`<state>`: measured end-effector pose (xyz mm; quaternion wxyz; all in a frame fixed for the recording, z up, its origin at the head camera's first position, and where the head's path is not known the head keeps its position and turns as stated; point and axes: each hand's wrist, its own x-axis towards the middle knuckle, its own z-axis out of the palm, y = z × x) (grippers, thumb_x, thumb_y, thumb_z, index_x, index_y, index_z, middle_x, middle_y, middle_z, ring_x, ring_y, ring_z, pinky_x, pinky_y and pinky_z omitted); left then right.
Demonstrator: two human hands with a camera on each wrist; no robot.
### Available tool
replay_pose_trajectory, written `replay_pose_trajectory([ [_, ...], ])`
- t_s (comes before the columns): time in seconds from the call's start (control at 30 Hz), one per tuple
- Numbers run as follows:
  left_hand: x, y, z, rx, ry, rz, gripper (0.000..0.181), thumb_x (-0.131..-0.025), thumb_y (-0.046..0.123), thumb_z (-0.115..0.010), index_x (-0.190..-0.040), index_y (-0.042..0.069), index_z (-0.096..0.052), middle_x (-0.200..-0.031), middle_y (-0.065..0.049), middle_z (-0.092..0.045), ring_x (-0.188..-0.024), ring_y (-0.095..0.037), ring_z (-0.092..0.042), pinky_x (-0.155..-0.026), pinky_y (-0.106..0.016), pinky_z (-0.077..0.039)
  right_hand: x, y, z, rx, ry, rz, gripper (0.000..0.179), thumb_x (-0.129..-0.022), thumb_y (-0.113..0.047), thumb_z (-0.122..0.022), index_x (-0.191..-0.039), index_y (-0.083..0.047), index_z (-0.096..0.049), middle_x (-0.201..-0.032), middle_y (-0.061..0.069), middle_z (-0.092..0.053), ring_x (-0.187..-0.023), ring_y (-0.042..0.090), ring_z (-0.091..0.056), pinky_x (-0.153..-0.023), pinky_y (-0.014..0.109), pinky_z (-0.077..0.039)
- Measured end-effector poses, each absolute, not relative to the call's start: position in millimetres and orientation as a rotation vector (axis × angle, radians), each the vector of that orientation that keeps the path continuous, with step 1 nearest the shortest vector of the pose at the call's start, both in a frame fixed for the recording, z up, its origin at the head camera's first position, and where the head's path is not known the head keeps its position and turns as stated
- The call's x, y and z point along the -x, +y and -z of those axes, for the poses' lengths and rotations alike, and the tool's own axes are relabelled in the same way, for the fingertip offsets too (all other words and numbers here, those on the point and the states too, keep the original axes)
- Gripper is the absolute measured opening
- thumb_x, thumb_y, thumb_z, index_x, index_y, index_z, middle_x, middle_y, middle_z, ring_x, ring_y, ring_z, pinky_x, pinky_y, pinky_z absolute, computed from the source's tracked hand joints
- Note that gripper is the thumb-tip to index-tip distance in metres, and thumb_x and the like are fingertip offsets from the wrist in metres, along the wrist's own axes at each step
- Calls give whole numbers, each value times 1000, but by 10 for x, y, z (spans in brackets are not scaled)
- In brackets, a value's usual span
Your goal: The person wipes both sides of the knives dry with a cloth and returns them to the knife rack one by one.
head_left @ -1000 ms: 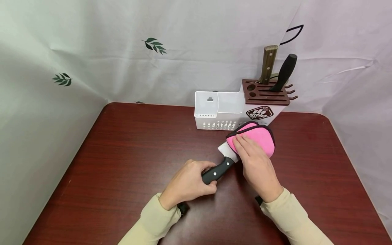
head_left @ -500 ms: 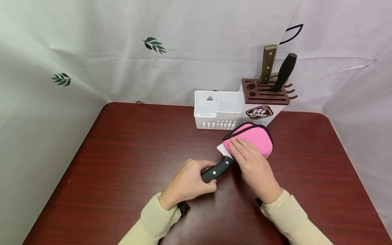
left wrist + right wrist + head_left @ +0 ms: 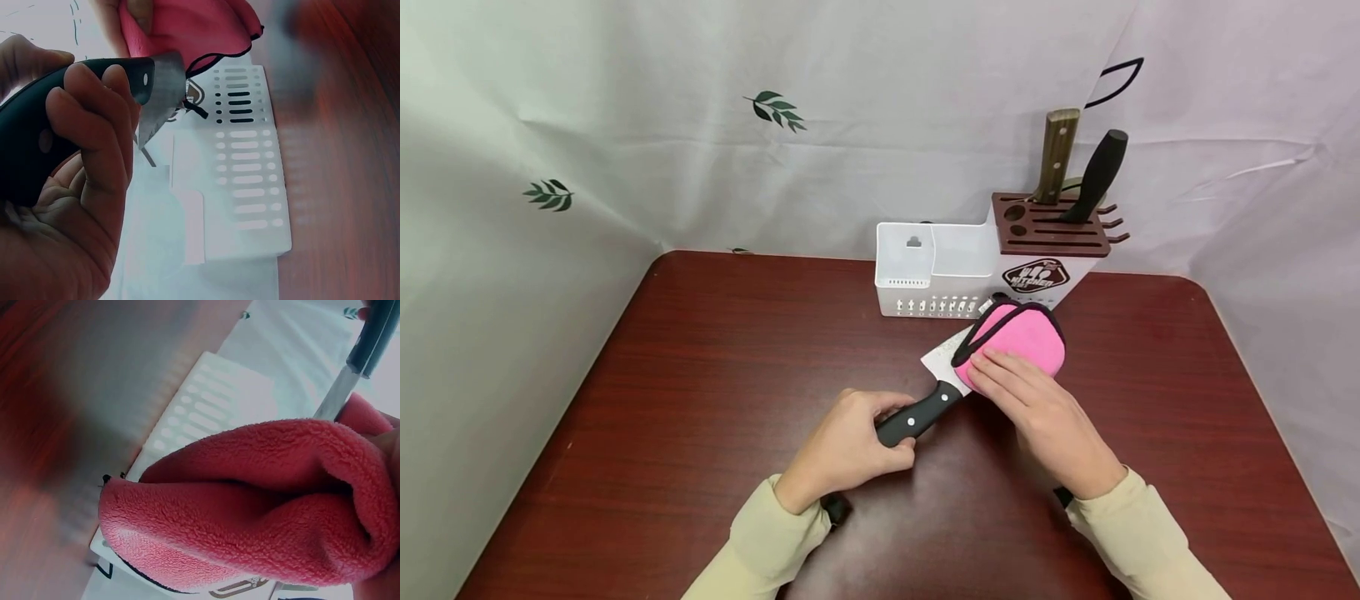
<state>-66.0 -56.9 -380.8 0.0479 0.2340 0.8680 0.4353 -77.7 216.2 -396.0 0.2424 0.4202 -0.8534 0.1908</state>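
Observation:
In the head view my left hand [image 3: 850,442] grips the black handle [image 3: 921,415] of a wide-bladed kitchen knife, held over the table and pointing away to the right. A folded pink cloth [image 3: 1033,337] with black edging wraps over the blade [image 3: 942,358], and most of the blade is hidden. My right hand [image 3: 1045,408] holds the cloth around the blade, fingers lying along its top; the thumb is hidden in the head view. The left wrist view shows bare blade [image 3: 164,90] between handle and cloth. In the right wrist view the fluffy cloth [image 3: 250,512] hangs in a fold.
Behind the cloth stands a white plastic rack [image 3: 925,296] with a brown slotted top [image 3: 1052,242]. A wooden-handled knife [image 3: 1058,154] and a black-handled knife [image 3: 1101,175] stand in it. Hooks stick out on its right. The reddish-brown table [image 3: 715,358] meets a pale curtain behind.
The cloth first slid toward the handle, then back up the blade, so more metal shows now. My left hand and the knife have shifted slightly left; the right hand has moved right.

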Motion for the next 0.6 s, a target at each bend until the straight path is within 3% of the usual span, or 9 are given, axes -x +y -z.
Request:
replay_pose_trajectory([
  [0.4,644,-610,3820,-720,2701,-1255,33,-72,17,-73,-105,22,-76,-72,25,-60,-66,-3,-52,-70,-28,-43,801,2231,3981,-1068,-2295,-530,46,-108,-8,-25,-130,2,-64,-135,16,-61,-127,35,-54,-114,42,-34],
  [0.6,645,-622,3815,-742,2685,-1271,33,-73,16,-72,-105,21,-76,-72,22,-60,-62,-3,-53,-62,-25,-45,795,2281,3982,-952,-2340,-509,46,-111,-18,-27,-131,2,-64,-135,16,-62,-126,35,-55,-113,42,-35],
])
